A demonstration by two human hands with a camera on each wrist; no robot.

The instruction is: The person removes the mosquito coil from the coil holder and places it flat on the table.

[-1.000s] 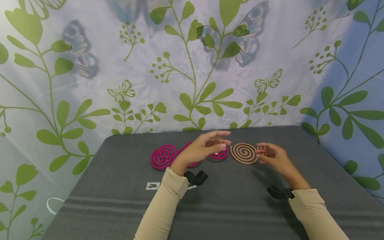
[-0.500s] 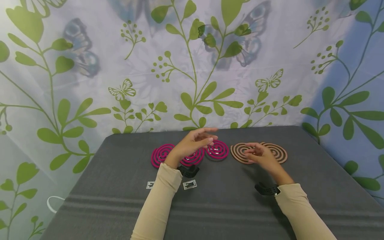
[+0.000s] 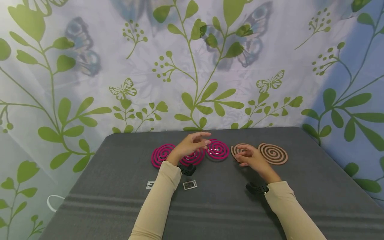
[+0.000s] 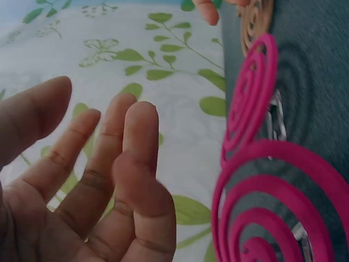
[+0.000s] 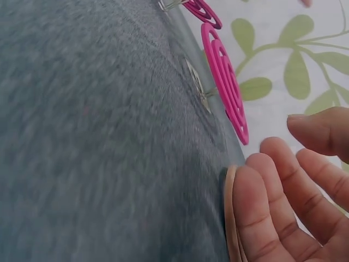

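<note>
My left hand [image 3: 192,146] hovers over the middle pink mosquito coil [image 3: 195,160], its fingers loosely bent and holding nothing. Another pink coil [image 3: 217,150] is just right of its fingertips, and a third pink coil [image 3: 157,158] lies left of its wrist. In the left wrist view a small metal stand [image 4: 279,117] shows below one raised pink coil [image 4: 262,82]. My right hand [image 3: 252,158] is above the left brown coil [image 3: 235,151] and partly hides it; its relaxed fingers grip nothing. Beyond that hand, a second brown coil [image 3: 273,153] lies flat.
Two small flat metal stands [image 3: 190,185] [image 3: 150,184] lie on the grey cloth-covered table [image 3: 222,206], the left one partly behind my left sleeve. A leaf-and-butterfly patterned curtain [image 3: 186,76] hangs along the table's back edge.
Both hands have moved left. My right hand has gone from the far brown coil to over the near one, uncovering the far coil. The coils have stayed in place.
</note>
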